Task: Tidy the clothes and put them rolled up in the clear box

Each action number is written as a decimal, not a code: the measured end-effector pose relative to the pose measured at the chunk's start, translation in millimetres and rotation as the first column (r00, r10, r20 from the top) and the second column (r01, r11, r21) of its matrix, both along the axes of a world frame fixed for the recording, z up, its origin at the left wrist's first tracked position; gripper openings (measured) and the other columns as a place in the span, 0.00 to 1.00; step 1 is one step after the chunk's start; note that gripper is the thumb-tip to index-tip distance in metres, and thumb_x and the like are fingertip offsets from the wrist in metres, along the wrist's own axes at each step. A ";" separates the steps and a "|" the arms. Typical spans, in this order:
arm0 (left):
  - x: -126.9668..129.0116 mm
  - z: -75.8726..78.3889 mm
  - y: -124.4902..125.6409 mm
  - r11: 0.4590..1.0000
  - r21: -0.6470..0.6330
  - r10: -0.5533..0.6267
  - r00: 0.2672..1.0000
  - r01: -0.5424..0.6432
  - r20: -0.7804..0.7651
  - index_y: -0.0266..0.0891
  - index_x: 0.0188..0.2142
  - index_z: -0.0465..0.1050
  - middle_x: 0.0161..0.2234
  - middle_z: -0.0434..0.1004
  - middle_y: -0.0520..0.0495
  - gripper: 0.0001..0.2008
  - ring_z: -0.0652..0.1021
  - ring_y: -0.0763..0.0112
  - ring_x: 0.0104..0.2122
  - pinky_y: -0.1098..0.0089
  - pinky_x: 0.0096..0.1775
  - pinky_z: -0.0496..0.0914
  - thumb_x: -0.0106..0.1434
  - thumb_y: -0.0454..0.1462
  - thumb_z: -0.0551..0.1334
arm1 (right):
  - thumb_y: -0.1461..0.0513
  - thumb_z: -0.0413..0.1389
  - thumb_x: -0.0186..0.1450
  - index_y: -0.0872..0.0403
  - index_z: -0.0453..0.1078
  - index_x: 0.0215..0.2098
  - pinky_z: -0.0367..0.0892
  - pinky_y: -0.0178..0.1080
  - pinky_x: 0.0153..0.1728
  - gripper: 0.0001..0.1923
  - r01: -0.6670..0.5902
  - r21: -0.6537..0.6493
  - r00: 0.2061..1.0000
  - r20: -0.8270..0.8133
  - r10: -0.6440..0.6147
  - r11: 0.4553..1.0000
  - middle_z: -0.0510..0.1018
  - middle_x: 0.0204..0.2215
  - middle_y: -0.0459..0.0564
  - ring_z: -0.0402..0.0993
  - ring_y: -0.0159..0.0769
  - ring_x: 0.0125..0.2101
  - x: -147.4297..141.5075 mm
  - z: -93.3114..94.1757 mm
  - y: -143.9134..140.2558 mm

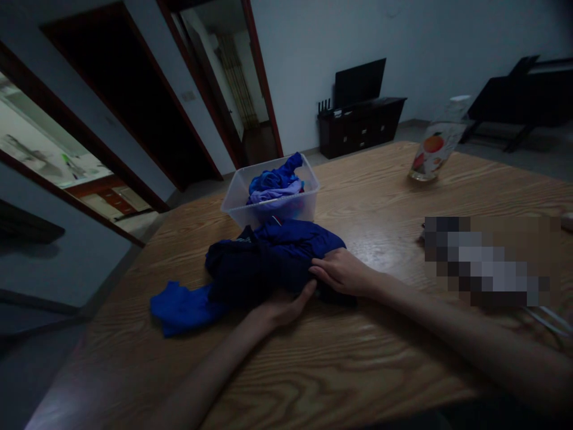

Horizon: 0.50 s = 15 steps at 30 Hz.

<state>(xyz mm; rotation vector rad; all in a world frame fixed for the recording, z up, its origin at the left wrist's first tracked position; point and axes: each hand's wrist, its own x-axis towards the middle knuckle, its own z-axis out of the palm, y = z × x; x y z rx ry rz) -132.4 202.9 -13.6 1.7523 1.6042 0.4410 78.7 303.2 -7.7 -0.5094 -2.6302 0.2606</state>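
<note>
A crumpled dark navy garment [264, 263] lies bunched on the wooden table, a brighter blue piece of cloth [185, 307] sticking out at its left. My right hand [342, 272] is closed on the garment's right edge, fingers bent and pinched together. At the near edge, my left hand [286, 307] grips the same garment from below; its thumb shows while the other fingers are hidden under the fabric. Just behind stands a clear plastic bin [237, 206] holding blue and lilac clothes [275, 188].
The wooden table [358, 364] spans the foreground. A clear bottle [432, 149] with a fruit picture stands at its far right. Nearer, a blurred-out object [487, 263] lies beside a white cable [548, 319]. Beyond are a low cabinet [362, 128] with a screen [360, 83] and doorways.
</note>
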 end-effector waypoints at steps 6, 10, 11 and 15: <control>-0.4 -1.1 -1.0 1.000 -0.004 0.017 0.999 -0.017 -0.029 0.48 0.69 0.67 0.66 0.71 0.49 0.37 0.54 0.61 0.75 0.57 0.76 0.41 0.72 0.63 0.45 | 0.51 0.35 0.82 0.54 0.67 0.31 0.47 0.39 0.29 0.30 0.006 -0.074 0.995 -0.099 -0.013 0.997 0.69 0.20 0.47 0.59 0.33 0.20 2.6 7.8 3.2; 0.5 -1.1 -0.5 1.000 0.004 0.015 1.000 -0.015 -0.017 0.46 0.68 0.69 0.65 0.72 0.47 0.36 0.58 0.60 0.74 0.56 0.75 0.48 0.72 0.61 0.45 | 0.50 0.35 0.82 0.52 0.63 0.30 0.49 0.38 0.28 0.29 0.023 -0.188 0.987 -0.154 -0.052 0.982 0.66 0.20 0.45 0.59 0.33 0.21 3.3 11.2 5.5; 1.0 -1.7 0.0 0.999 0.034 -0.010 1.000 0.010 -0.013 0.46 0.67 0.70 0.65 0.73 0.46 0.35 0.60 0.59 0.73 0.56 0.75 0.49 0.73 0.60 0.45 | 0.50 0.35 0.82 0.52 0.63 0.30 0.49 0.38 0.28 0.28 0.031 -0.209 0.983 -0.171 -0.067 0.977 0.66 0.21 0.45 0.59 0.33 0.21 3.5 12.2 6.1; 3.0 -6.4 3.3 0.980 0.165 -0.109 0.993 0.115 -0.042 0.43 0.65 0.71 0.62 0.76 0.45 0.31 0.64 0.59 0.71 0.53 0.75 0.51 0.76 0.53 0.44 | 0.52 0.40 0.81 0.52 0.62 0.30 0.50 0.37 0.29 0.25 0.046 -0.244 0.978 -0.188 -0.094 0.969 0.67 0.22 0.45 0.61 0.33 0.22 2.2 12.7 6.5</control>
